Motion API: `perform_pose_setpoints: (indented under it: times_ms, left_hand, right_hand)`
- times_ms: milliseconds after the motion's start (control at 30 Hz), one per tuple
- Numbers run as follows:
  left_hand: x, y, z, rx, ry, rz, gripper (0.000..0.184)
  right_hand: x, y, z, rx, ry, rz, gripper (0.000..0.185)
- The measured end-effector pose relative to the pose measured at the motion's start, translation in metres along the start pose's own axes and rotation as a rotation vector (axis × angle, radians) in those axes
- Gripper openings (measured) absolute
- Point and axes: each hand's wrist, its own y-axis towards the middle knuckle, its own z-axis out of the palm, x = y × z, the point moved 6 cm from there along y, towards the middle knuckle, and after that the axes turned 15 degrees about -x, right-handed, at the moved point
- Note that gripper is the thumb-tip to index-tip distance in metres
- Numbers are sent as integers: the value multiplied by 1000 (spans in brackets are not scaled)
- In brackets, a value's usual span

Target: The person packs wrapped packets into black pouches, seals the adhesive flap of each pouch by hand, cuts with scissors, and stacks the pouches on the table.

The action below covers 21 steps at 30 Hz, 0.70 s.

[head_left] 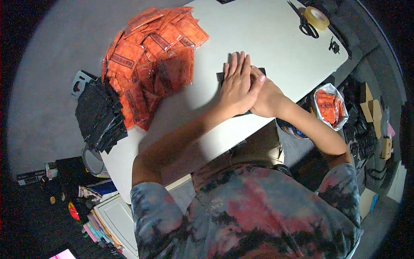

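Note:
On the white table, my left hand lies flat with its fingers stretched out together and its thumb to the side. It overlaps my right hand, whose fingers are mostly hidden beneath it. Both rest on a flat black piece, which looks like a plastic bag; only its corners and lower edge show. Left of the hands is a big heap of orange packets in clear wrap with dark printed bands. Beside the heap, at the table's left edge, sits a stack of black plastic bags.
Black scissors and a roll of clear tape lie at the far right corner, near small black scraps. A white-lined bag with orange packets stands below the right edge. A white drawer unit stands lower left.

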Motion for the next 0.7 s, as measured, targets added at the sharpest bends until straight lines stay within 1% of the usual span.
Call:
perform_pose_setpoints:
  times_ms: [67,133,167,233,267,333,367,400,467,500,533,600,633,667,700]
  left_hand:
    - [0,1,0,3,6,10,86]
    - [-2,1,1,22,34,5,85]
    - [-1,0,0,26,32,5,85]
    - [2,1,-2,20,-9,52,84]
    - [7,2,-6,7,-68,68,79]
    - [15,-3,-23,6,16,206,71]
    - [17,-10,-34,10,94,313,63]
    - [23,-15,-41,48,56,348,59]
    - [35,-23,-46,76,20,343,59]
    - [37,-25,-49,89,9,347,59]
    - [40,-25,-51,100,16,357,58]
    - [42,-28,-49,110,10,353,57]
    - [43,-29,-48,107,61,371,56]
    - [45,-29,-46,101,113,392,55]
    - [46,-29,-45,68,110,403,52]
  right_hand:
    - [-1,0,0,-22,-27,-13,67]
    - [-6,0,4,45,0,76,69]
    - [-8,-2,6,47,1,80,69]
    - [-6,-4,9,49,-116,-38,68]
    - [-5,-5,12,58,-110,-29,68]
    - [-1,0,-2,-163,-47,14,67]
    - [-5,-3,6,-114,-143,2,66]
    - [-7,-4,8,-122,-145,33,66]
    - [-4,-4,6,-193,-130,13,67]
    - [-2,-3,3,-240,-124,-5,63]
    - [-3,-4,1,-233,-124,8,63]
    - [0,-4,-7,-254,-99,-14,57]
    - [1,-6,-10,-276,-104,-4,50]
    - [1,-9,-13,-264,-105,0,50]
    - [-3,-11,-16,-243,-42,42,50]
